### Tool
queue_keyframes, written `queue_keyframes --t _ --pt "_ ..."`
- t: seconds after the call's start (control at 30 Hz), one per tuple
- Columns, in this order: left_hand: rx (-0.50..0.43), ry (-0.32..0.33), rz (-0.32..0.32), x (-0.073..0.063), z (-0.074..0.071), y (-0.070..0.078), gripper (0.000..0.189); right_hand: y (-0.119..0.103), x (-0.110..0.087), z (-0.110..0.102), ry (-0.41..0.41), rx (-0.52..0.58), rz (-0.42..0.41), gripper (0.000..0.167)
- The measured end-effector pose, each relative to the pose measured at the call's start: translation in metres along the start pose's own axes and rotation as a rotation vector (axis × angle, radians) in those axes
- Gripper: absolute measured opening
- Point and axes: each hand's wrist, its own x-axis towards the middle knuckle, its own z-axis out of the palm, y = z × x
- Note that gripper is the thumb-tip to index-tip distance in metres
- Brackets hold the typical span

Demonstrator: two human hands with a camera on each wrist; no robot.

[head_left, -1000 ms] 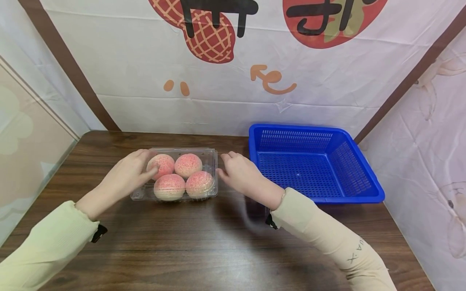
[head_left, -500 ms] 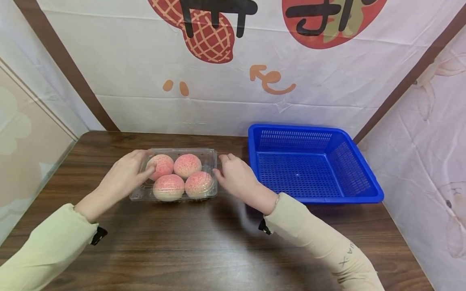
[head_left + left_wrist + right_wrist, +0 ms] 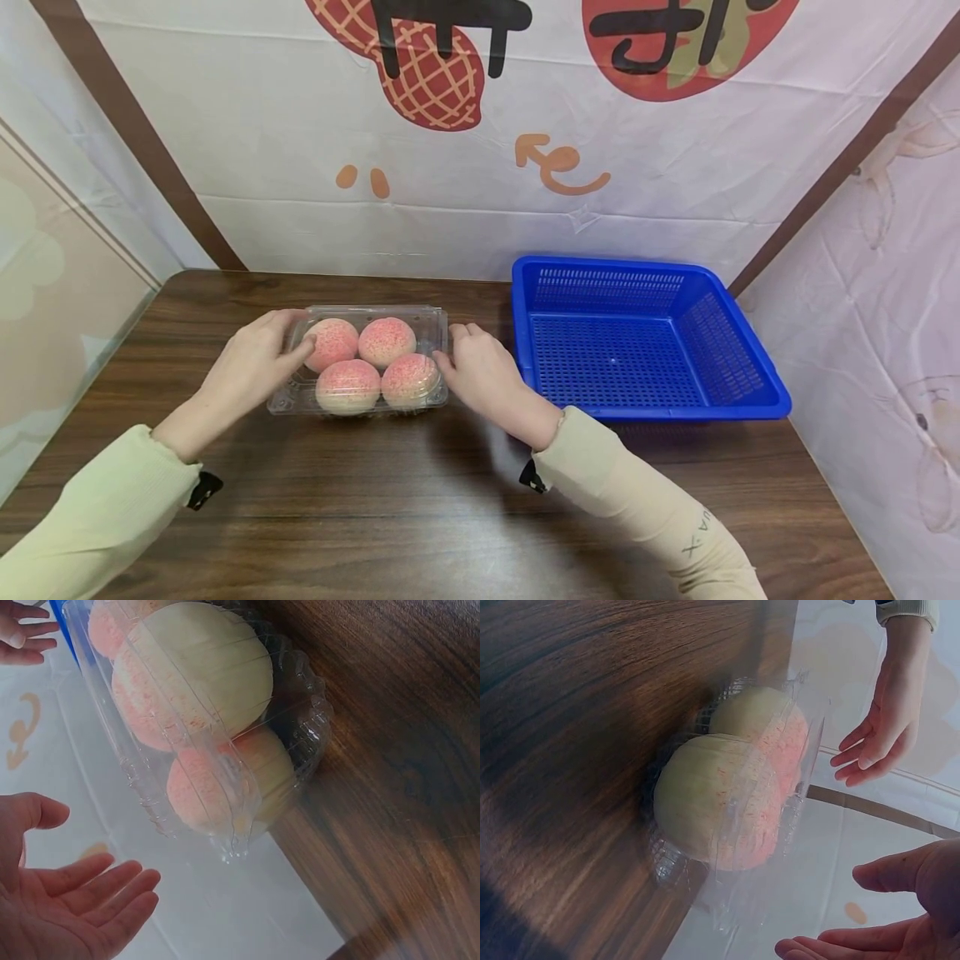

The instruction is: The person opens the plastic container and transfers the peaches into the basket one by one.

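Loosely unclenched, left hand (image 3: 250, 354) and right hand (image 3: 482, 367) angle inward, flanking clear box (image 3: 430, 333).

1. Head view evenly lit; pale glare thrown on table (image 3: 472, 546), btm ctr.
2. Soft shadow cast nr R hand (image 3: 483, 375).
3. L wrist view: box (image 3: 309, 724) streaked w/ reflections.
4. R wrist view dimmed, slightly hazed.

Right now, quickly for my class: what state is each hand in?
Left hand: open, near the clear box, holding nothing.
Right hand: open, also holding nothing.
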Motion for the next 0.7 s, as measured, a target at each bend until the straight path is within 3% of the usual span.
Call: queue_keyframes --t 0.5,0.7 --pt "-0.053 0.048 -0.051 -0.004 0.004 -0.008 0.04 -0.002 0.0 0.01 0.038 0.089 0.059 0.041" --pt "-0.074 0.029 -0.095 -0.005 0.005 -0.011 0.043 0.0 0.001 0.015 0.036 0.125 0.08 0.042"
